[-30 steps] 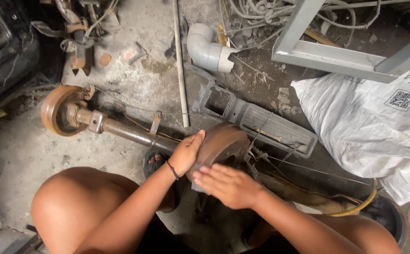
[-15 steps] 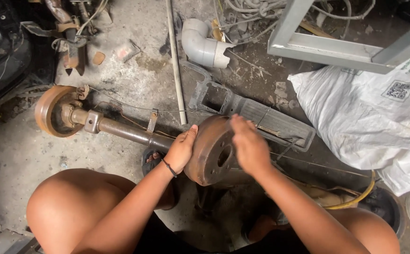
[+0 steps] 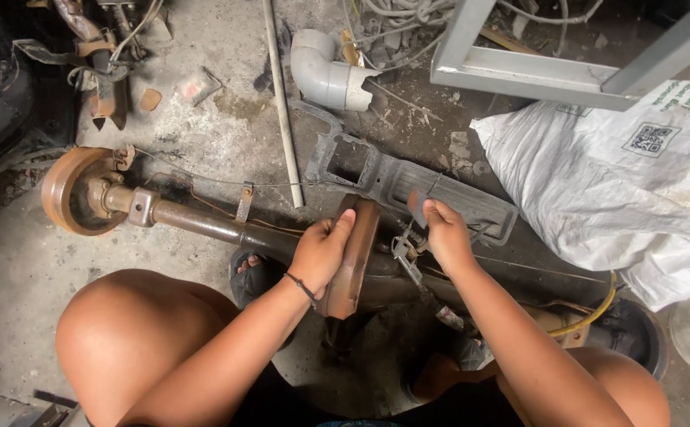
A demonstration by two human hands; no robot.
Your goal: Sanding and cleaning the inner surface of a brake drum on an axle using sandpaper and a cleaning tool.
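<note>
Rust-brown and worn, the brake drum (image 3: pixel 351 257) stands on edge between our knees as we squat on the concrete floor (image 3: pixel 13 269), our left hand (image 3: pixel 321 253) wrapped around its rim, thumb on the near edge, fingers curled behind it. Our right hand (image 3: pixel 445 236) sits just beside the drum, fingers pinched closed on a small dark metal piece (image 3: pixel 417 207) at the bare end of the axle. That rusty axle tube (image 3: pixel 195 222) runs away to our left, ending in a second drum (image 3: pixel 72 191) lying well apart from the one we hold. Just beyond our hands lies a grey cast bracket (image 3: pixel 408 186), with a thin metal rod (image 3: pixel 282 103), a white pipe elbow (image 3: pixel 325 77) and a white woven sack (image 3: pixel 622 174) farther off.
</note>
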